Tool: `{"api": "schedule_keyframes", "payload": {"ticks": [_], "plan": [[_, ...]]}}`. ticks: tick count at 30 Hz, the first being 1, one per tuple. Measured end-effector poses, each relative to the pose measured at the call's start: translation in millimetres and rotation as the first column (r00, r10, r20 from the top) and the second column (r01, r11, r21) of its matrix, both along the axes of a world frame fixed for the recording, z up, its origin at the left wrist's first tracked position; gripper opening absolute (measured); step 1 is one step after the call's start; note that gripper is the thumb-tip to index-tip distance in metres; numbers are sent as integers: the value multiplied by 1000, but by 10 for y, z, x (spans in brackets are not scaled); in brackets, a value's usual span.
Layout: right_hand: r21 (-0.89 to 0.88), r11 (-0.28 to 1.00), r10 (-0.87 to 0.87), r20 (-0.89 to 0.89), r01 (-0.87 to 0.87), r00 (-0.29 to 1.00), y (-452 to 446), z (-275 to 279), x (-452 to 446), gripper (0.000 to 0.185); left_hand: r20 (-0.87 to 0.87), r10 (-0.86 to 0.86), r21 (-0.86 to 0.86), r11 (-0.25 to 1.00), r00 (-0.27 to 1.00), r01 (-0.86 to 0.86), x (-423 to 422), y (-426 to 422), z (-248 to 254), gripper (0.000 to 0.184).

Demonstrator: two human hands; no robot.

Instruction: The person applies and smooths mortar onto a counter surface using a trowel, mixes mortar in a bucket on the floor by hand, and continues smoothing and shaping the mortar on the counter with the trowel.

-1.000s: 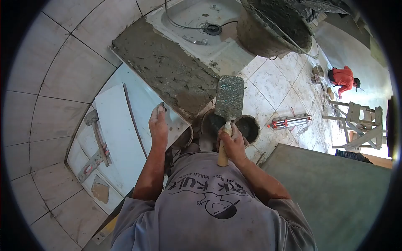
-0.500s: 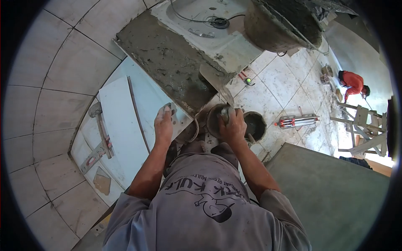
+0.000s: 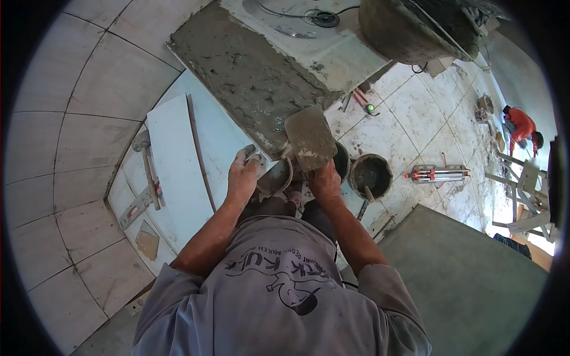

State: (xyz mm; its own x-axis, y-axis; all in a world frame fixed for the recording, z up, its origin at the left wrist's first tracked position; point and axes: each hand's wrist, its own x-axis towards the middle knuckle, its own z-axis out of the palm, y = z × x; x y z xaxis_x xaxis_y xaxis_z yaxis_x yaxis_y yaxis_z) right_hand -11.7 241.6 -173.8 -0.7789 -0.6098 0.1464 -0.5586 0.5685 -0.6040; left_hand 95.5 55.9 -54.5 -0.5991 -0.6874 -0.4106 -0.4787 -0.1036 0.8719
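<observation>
My right hand point(image 3: 325, 183) is closed round a plastering trowel point(image 3: 310, 137). Its broad, mortar-smeared blade faces up, close to the near right corner of the slab. Wet grey mortar point(image 3: 237, 77) covers that slab, with ridges and a wetter patch towards the near end. My left hand point(image 3: 242, 178) has its fingers curled at the slab's near left corner, beside a white edge. Something dark shows at its fingertips; I cannot make it out. Below the hands a bucket point(image 3: 276, 178) stands by my feet, and a second bucket point(image 3: 371, 178) with grey contents stands further right.
A large mortar tub point(image 3: 398, 35) stands at the upper right. White panels point(image 3: 178, 148), a mallet point(image 3: 145, 160) and a spirit level point(image 3: 139, 204) lie on the left. A tile cutter point(image 3: 439, 173) is on the tiled floor. A co-worker in red point(image 3: 522, 127) crouches near a wooden trestle point(image 3: 525, 184).
The trowel has turned from edge-on over the mortar to broad side up, nearer my body. My left hand stays at the slab's corner. The whole view has shifted slightly.
</observation>
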Motion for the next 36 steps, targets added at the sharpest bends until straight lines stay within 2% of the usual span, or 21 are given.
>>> {"api": "schedule_keyframes", "payload": {"ticks": [2, 4, 8, 10, 11, 13, 14, 16, 17, 18, 19, 21, 23, 24, 25, 27, 28, 30, 31, 33, 36], "plan": [[20, 1000, 8, -26, -8, 1000, 282, -6, 62, 51, -21, -15, -3, 1000, 1000, 14, 19, -2, -118, 41], [205, 979, -1, 87, -17, 996, 635, -44, 91, 48, -51, -17, -7, 1000, 999, 17, 3, 8, -157, 41], [279, 960, -36, 137, -4, 990, 1049, 326, 111, 46, -97, 52, 54, 997, 994, -47, 51, 18, -182, 42], [66, 997, -56, 158, 46, 986, 941, 825, 20, 38, -84, 72, 46, 997, 994, -68, 90, 18, -209, 43], [66, 997, -51, 156, 41, 986, 848, 1101, -52, 38, -97, 100, 88, 992, 990, -92, 118, 32, -215, 44], [-186, 966, 205, 136, -178, 969, 625, 1504, -242, 33, -110, 126, 127, 986, 986, -111, 168, 61, -270, 46], [-190, 966, 204, 133, -178, 970, 560, 1501, -311, 33, -146, 135, 123, 985, 980, -118, 197, 65, -329, 48], [-324, 946, 125, 410, 16, 903, 429, 1498, -433, 31, -189, 143, 109, 986, 972, -124, 223, 70, -301, 49], [-333, 943, 135, 404, 8, 905, 361, 1519, -479, 31, -171, 152, 90, 986, 974, -138, 236, 73, -280, 49], [-354, 923, 131, 661, 154, 739, 294, 1549, -514, 33, -150, 168, 73, 985, 974, -158, 249, 74, -262, 48], [-315, 900, 137, 861, 302, 490, 240, 1546, -513, 36, -142, 175, 69, 984, 974, -167, 292, 63, -289, 48], [-324, 895, 168, 882, 307, 440, 86, 1449, -562, 38, -146, 173, 48, 985, 974, -167, 339, 31, -373, 47], [-219, 962, 148, 920, 162, 363, -23, 1342, -573, 41, -126, 169, 19, 986, 978, -167, 374, 43, -404, 46], [-259, 957, 178, 878, 128, 444, -5, 1319, -520, 41, -106, 163, -8, 986, 981, -164, 402, 52, -402, 45], [-262, 957, 186, 881, 122, 436, 58, 1224, -483, 41, -100, 170, -13, 985, 980, -172, 420, 74, -384, 45], [-220, 976, 183, 812, 1, 554, 259, 976, -467, 38, -50, 170, -17, 985, 984, -171, 389, 113, -335, 44], [-221, 975, 182, 811, 3, 557, 361, 961, -452, 38, -53, 167, -18, 986, 985, -168, 365, 117, -330, 44], [-42, 999, 44, 846, -17, 531, 621, 954, -423, 37, -73, 177, -6, 984, 982, -178, 325, 177, -344, 44], [-36, 999, 40, 844, -17, 534, 758, 921, -436, 37, -75, 178, 0, 984, 981, -178, 307, 204, -354, 44], [235, 971, -163, 792, -47, 588, 1022, 828, -484, 35, -47, 159, -32, 986, 986, -161, 270, 202, -363, 45], [263, 965, -219, 780, 11, 586, 1405, 789, -567, 37, -32, 183, -149, 971, 983, -185, 292, 214, -407, 45]]}}
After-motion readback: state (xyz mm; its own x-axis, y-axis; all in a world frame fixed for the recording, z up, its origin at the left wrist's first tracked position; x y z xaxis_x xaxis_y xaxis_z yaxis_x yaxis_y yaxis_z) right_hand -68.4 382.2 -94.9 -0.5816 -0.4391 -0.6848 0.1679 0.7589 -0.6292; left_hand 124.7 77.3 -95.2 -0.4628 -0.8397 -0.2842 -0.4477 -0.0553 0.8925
